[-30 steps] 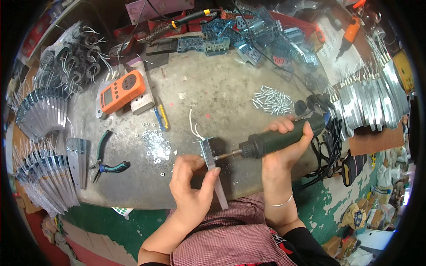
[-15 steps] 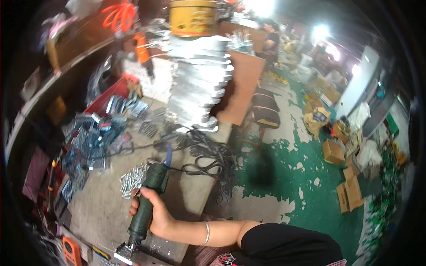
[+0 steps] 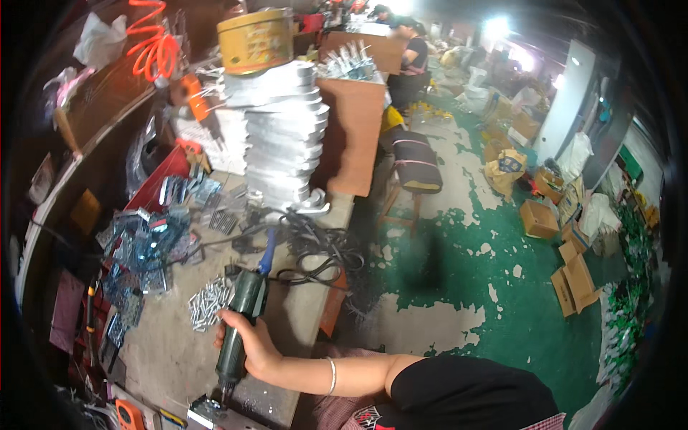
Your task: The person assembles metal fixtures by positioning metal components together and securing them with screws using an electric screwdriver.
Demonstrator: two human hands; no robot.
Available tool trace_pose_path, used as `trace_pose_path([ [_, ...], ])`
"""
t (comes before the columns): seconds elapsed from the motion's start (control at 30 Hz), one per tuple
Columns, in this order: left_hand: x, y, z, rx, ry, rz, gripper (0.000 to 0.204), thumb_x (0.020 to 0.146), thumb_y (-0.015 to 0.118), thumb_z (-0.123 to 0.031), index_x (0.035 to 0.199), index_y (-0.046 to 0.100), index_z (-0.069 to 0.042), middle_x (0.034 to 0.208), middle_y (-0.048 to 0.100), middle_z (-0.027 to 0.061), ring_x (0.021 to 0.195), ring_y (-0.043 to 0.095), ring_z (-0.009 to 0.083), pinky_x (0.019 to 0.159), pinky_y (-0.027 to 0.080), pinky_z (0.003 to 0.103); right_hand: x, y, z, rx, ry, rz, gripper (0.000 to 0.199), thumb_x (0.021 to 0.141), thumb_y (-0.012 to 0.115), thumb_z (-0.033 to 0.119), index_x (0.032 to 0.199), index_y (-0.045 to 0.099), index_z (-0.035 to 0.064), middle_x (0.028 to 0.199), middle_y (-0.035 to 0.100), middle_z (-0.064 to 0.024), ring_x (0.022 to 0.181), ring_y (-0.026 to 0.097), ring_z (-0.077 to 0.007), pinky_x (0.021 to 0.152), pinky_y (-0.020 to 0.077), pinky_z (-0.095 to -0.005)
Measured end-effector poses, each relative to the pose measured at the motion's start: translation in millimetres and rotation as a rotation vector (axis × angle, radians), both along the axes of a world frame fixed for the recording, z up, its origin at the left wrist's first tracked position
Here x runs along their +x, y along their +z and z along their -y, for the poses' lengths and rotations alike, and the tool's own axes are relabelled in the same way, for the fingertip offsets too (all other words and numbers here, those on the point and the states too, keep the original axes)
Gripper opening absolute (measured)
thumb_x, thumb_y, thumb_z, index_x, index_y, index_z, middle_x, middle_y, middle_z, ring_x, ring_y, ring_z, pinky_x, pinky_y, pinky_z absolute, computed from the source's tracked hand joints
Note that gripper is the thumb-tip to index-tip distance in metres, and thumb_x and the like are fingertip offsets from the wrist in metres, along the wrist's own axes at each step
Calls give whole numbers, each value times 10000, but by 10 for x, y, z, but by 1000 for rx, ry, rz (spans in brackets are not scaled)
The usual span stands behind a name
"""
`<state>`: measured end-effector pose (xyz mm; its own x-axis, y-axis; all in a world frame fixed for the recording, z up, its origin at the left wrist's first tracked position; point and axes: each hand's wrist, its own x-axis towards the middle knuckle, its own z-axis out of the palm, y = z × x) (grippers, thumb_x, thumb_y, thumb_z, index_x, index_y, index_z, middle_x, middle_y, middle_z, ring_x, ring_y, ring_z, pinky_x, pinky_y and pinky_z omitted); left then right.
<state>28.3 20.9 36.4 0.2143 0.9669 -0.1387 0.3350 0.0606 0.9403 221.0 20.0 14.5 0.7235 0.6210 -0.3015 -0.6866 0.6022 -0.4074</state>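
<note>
My right hand (image 3: 251, 344) is closed around the body of a dark green electric screwdriver (image 3: 247, 297). The tool leans, its blue cord end pointing up and away, and its narrow tip reaches down to a shiny metal part (image 3: 208, 412) at the lower edge. Whether the tip touches that part I cannot tell. Beside the tool, on the worktable (image 3: 161, 344), lies a pile of silver screws (image 3: 209, 304). My left hand is outside the picture.
Loose metal and clear pieces (image 3: 147, 244) heap on the table's left. Stacked silver plates (image 3: 283, 136) carry a yellow tin (image 3: 256, 41). Black cables (image 3: 319, 251) coil at the table edge. A padded stool (image 3: 416, 165) and cardboard boxes (image 3: 573, 283) stand on the floor. A person (image 3: 414, 54) sits farther back.
The view has shifted, so the plates and tin appear farther left. My right hand keeps hold of the screwdriver, which stands slightly more upright, its tip still near the metal part.
</note>
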Motion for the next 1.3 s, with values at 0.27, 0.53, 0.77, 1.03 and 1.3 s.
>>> trace_pose_path([
  [0.27, 8, -321, -49, -41, 182, 184, 400, 828, 585, -121, 1178, 478, 39, 1070, 546, 80, 961, 497, 144, 843, 386, 263, 116, 26, 42, -96, -29, 10, 202, 798, 583, 283, 852, 536, 94, 671, 540, -34, 562, 541, -154, 566, 456, -301],
  [0.53, -140, -234, -94, -151, -8, 316, 321, 840, 619, -178, 1080, 518, 8, 835, 544, -3, 743, 478, 68, 668, 395, 210, 0, -3, -21, -70, 50, 99, 281, 809, 563, 324, 912, 474, 78, 708, 476, -33, 681, 488, -171, 730, 439, -342],
  [0.77, -155, -217, -117, -158, -68, 339, 335, 847, 613, -183, 1099, 513, 14, 851, 561, 6, 749, 490, 68, 668, 396, 204, -30, -4, -20, -110, 21, 86, 290, 803, 570, 339, 895, 472, 82, 721, 479, -35, 692, 488, -169, 749, 435, -347],
  [1.03, -273, -47, -30, 343, -130, 134, 693, 617, 791, -190, 1179, 466, 51, 1029, 586, 157, 935, 582, 223, 767, 470, 289, 20, 191, -44, 24, 55, 0, 322, 830, 533, 358, 918, 480, 53, 723, 482, -27, 685, 491, -162, 761, 442, -340],
  [1.3, -443, -323, 73, 990, -391, -129, 421, 627, 588, 72, 1042, 573, 0, 1083, 587, 178, 971, 604, 343, 789, 506, 365, -67, 309, 73, 19, 80, -12, 368, 823, 500, 390, 979, 495, 57, 700, 463, 8, 642, 478, -111, 700, 433, -282],
])
